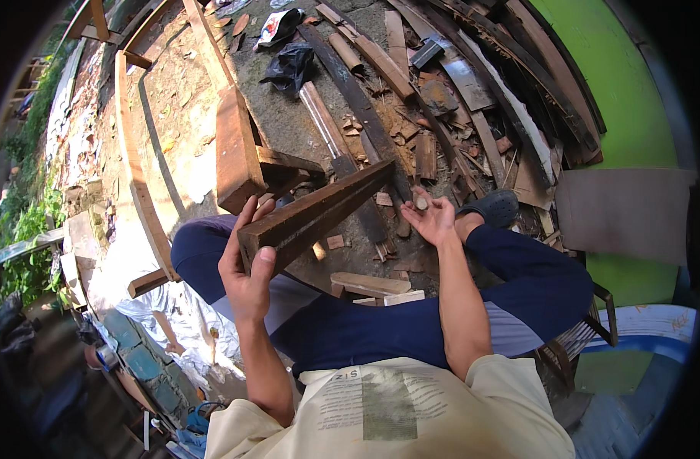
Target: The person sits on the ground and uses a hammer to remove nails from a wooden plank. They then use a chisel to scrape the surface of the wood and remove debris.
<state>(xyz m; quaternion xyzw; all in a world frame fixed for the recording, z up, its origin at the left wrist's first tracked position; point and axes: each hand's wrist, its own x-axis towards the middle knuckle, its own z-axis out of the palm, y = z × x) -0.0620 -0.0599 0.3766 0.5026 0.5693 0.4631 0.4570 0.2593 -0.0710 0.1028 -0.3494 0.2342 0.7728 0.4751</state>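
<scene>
A dark brown wooden beam (319,213) with a groove along its side slants across my lap, its far end up and to the right. My left hand (247,268) grips its near end, thumb on one side and fingers on the other. Just beyond that hand is the thick squared end of a wooden frame (239,172). To the right of the beam's far end, my right hand (433,219) is turned palm up, its fingers curled around a small pale roundish thing (420,203) that I cannot make out. It seems apart from the beam.
Wood scraps and offcuts (425,157) litter the ground ahead. Long planks (511,84) are heaped at the far right beside a green panel (633,92). A black plastic bag (289,67) lies farther off. Short wood pieces (371,284) are near my lap, white cloth (185,329) at left.
</scene>
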